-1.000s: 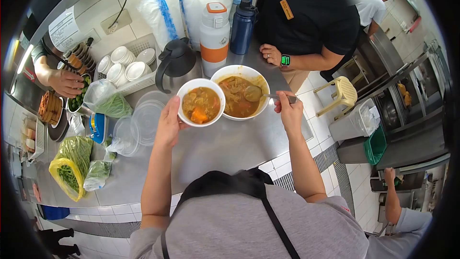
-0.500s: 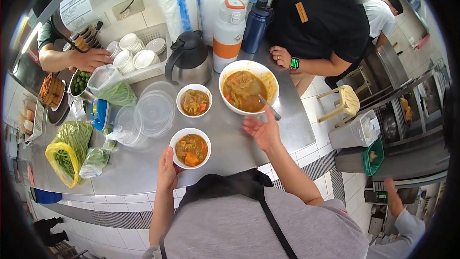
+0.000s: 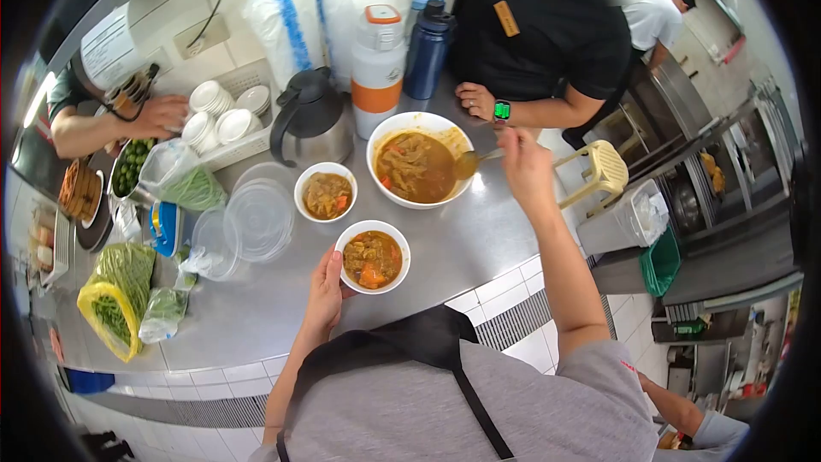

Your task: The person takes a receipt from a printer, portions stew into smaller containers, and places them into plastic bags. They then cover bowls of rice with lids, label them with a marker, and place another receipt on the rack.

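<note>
From where I stand, the likeliest mishap is a drip: the spoon (image 3: 465, 164) sits at the side of the big bowl (image 3: 428, 119) closest to the right fingers, so any sauce clinging to it could fall over the rim onto the steel counter (image 3: 479, 239). That pinch is on the handle, away from the spoon's head, and a small roll of the wrist could tip it or knock the rim. The near bowl (image 3: 408, 258) looks well filled, so a nudge from the left fingers could slop stew over its edge; the far bowl (image 3: 326, 220), just beyond those fingertips, could be bumped if the near one slid forward. As for the pose, the left hand (image 3: 325, 295) comes up from below with its fingers cupped around the near bowl's left side, though I can't tell whether that bowl is lifted or resting. The right hand (image 3: 523, 162) reaches well forward, forearm slanting in from the right, its fingers drawn narrow on the spoon handle. A co-worker's hand (image 3: 475, 100) lies past the right fingertips, beyond the big bowl and apart from it.
</note>
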Demonstrator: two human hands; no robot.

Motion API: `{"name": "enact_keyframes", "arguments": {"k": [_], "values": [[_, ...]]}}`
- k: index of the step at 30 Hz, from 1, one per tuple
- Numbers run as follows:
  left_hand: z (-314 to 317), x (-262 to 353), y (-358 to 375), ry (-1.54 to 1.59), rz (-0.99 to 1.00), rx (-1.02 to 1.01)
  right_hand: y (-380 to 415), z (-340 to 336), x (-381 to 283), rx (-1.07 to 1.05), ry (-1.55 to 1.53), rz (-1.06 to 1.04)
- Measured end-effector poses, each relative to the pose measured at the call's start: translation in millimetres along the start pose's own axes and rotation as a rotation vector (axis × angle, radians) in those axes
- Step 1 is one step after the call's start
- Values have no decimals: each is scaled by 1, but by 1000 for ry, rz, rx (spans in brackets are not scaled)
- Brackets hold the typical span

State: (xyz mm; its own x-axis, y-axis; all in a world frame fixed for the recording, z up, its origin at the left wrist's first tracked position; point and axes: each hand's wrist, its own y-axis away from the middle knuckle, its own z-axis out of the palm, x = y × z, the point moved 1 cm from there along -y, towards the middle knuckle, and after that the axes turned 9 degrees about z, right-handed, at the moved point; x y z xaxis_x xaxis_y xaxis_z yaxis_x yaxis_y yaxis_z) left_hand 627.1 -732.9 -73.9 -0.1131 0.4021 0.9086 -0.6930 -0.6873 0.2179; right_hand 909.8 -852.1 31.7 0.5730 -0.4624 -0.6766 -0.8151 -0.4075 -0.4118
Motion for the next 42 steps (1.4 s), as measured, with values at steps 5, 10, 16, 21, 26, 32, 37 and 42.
{"name": "enact_keyframes", "arguments": {"k": [5,10,16,21,26,32,37,42], "values": [[7,-4,-7,-29,8,-13,-10,13,20,-127,-52,276],[9,-3,-11,-32,18,14,38,48,44,-211,-519,737],[6,-2,-22,-8,39,19,82,66,42,-144,-1053,823],[7,15,-28,0,105,0,74,50,46,-122,-1147,706],[16,40,-46,21,129,-23,52,26,42,-79,-1133,647],[29,51,-78,-61,126,-39,27,-6,22,-77,-1104,539],[44,54,-91,-62,105,-90,24,-25,-18,-180,-1077,402],[51,55,-93,-89,103,-126,42,-35,-56,-196,-509,-36]]}}
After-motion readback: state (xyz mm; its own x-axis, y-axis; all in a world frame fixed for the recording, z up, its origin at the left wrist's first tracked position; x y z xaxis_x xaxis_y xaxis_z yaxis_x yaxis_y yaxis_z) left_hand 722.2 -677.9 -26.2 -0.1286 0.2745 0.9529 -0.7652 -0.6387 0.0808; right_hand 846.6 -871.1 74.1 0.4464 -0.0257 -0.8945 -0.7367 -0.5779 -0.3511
